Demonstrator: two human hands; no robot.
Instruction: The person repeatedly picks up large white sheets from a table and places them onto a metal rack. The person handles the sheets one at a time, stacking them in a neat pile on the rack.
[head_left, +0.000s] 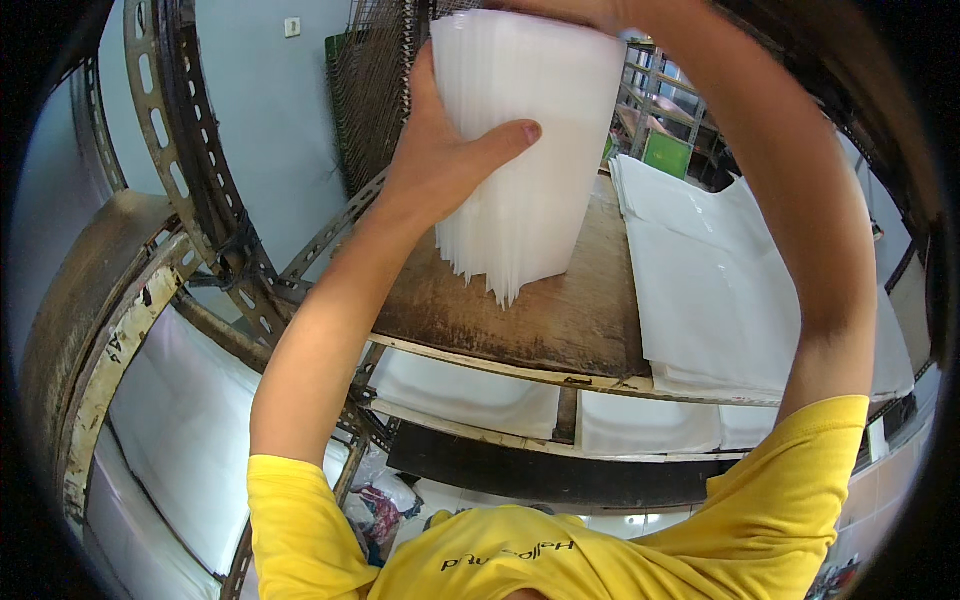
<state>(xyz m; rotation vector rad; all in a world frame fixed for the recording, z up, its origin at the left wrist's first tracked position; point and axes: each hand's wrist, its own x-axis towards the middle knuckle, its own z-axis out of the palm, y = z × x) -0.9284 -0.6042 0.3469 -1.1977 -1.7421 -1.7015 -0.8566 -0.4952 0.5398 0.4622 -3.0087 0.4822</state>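
Observation:
A thick stack of milky white plastic sheets [540, 190] stands upright on a brown wooden shelf board [600, 330], its lower edges uneven and fanned. My left hand [450, 150] grips the stack's left side, thumb pressed on the broad front face and fingers round the back. Across the top edge of the stack lies my right hand [590, 12], partly cut off by the picture's upper rim. It appears to hold the stack there, though most of its fingers are out of sight.
Right of the stack lies a flat pile of white sheets [710, 290]. More white sheets [470, 390] fill the shelf below. Slotted metal posts [185, 150] rise at the left. Wire racks [370, 110] lean behind, and a metal shelving unit [660, 90] stands farther back.

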